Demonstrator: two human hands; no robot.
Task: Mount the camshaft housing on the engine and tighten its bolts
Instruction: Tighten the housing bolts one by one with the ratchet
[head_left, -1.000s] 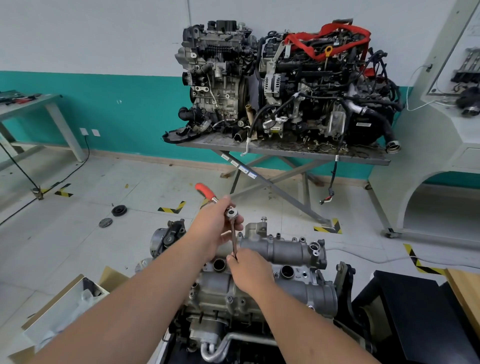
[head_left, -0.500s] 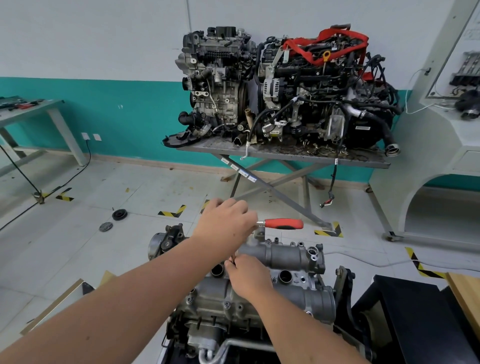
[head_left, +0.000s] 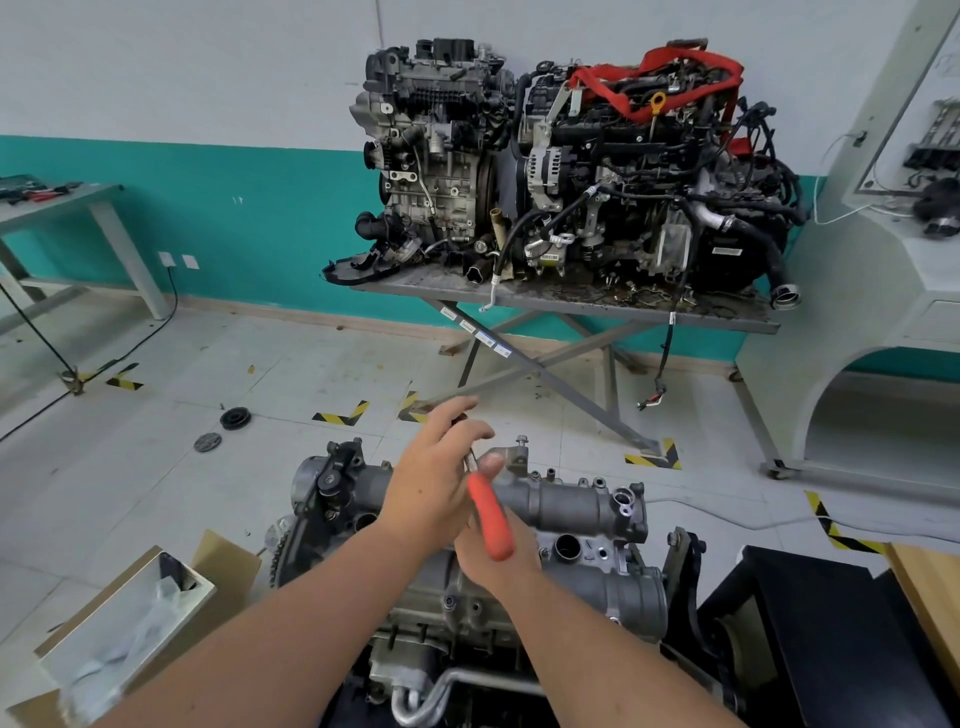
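While my left hand (head_left: 436, 488) pinches the orange-handled ratchet (head_left: 489, 519) near its head to spin it, my right hand (head_left: 496, 556) grips its extension below, steadying it over a bolt in the grey cast-aluminium camshaft housing (head_left: 571, 506), already seated on the engine (head_left: 618, 597).

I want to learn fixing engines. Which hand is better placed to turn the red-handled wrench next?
Probably left. The left hand pinches the ratchet near its head; the right hand sits lower against the camshaft housing, under the red handle.
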